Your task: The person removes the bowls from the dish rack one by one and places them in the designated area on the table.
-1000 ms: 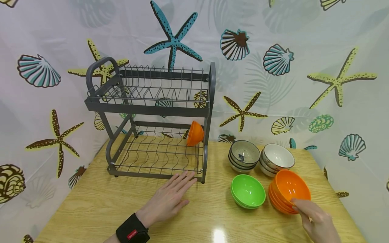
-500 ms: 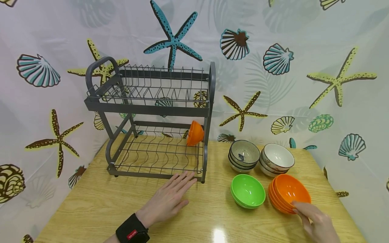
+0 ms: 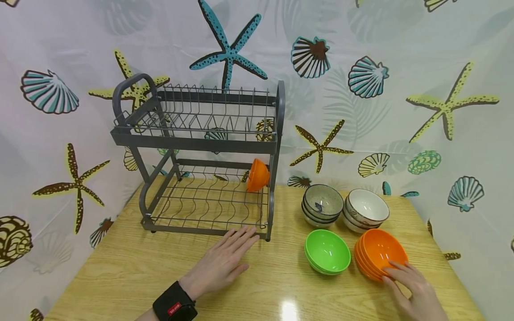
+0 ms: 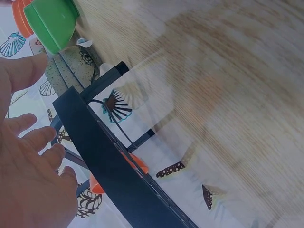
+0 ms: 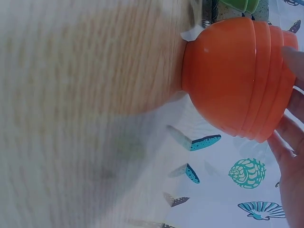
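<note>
In the head view a stack of orange bowls (image 3: 381, 252) stands at the right of the table. My right hand (image 3: 417, 292) is at its near rim, fingers spread; the right wrist view shows fingertips against the upper edge of the orange stack (image 5: 242, 78). My left hand (image 3: 221, 263) lies with straight fingers just in front of the dish rack (image 3: 209, 232). From the left wrist view, its fingers (image 4: 40, 137) are loose beside the rack's dark bar (image 4: 104, 156) and hold nothing. One orange bowl (image 3: 258, 176) stands on its side at the right end of the rack's lower tier.
Green bowls (image 3: 327, 252) are stacked left of the orange ones. Behind them are stacks of speckled grey bowls (image 3: 323, 205) and white bowls (image 3: 367, 207). The rack's wire upper tier (image 3: 201, 120) overhangs the lower one. A patterned cloth (image 3: 381, 133) hangs behind the table.
The top orange bowl, tilted up in my right hand's pinch a second ago, has dropped back into its stack. The right fingers have spread apart at the rim. My left hand stays put.
</note>
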### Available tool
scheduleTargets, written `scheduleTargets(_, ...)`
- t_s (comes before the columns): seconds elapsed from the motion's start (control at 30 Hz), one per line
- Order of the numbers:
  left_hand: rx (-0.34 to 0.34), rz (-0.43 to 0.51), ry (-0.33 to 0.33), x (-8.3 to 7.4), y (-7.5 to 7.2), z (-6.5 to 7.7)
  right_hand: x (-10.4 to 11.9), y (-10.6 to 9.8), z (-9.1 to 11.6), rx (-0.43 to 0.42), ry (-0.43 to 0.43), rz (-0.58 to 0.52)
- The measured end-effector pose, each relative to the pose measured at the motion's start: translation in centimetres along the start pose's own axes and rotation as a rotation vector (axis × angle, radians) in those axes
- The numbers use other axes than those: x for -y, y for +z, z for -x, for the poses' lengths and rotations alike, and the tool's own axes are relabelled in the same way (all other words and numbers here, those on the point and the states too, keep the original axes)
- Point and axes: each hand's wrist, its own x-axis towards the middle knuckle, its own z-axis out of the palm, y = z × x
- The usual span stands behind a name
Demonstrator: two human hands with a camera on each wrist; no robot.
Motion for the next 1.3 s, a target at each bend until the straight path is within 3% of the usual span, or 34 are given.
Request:
scheduleTargets(0.2,0.009,0.038,-0.02,0.0,-0.1,-0.2,0.4,0.0,0.1,0.025,0.045,0.008)
scheduleTargets(0.47,0.008,0.189,-0.099,0.5,0.2,-0.7,0.7,0.3,0.0,-0.007,-0.013,-0.041)
scheduleTargets(0.93,-0.069,0.254,-0.237,1.3,-0.2,-1.9,2.7,1.5,-0.9,-0.02,-0.044,-0.066)
scheduleTargets(1.1,-0.11,0.27,-0.259,2.0,-0.5,-2.5,3.5,1.9,-1.4,-0.031,-0.082,-0.095)
scheduleTargets(1.3,-0.147,0.334,-0.279,2.9,-0.8,-3.8,4.8,2.6,-1.8,0.021,-0.084,-0.107)
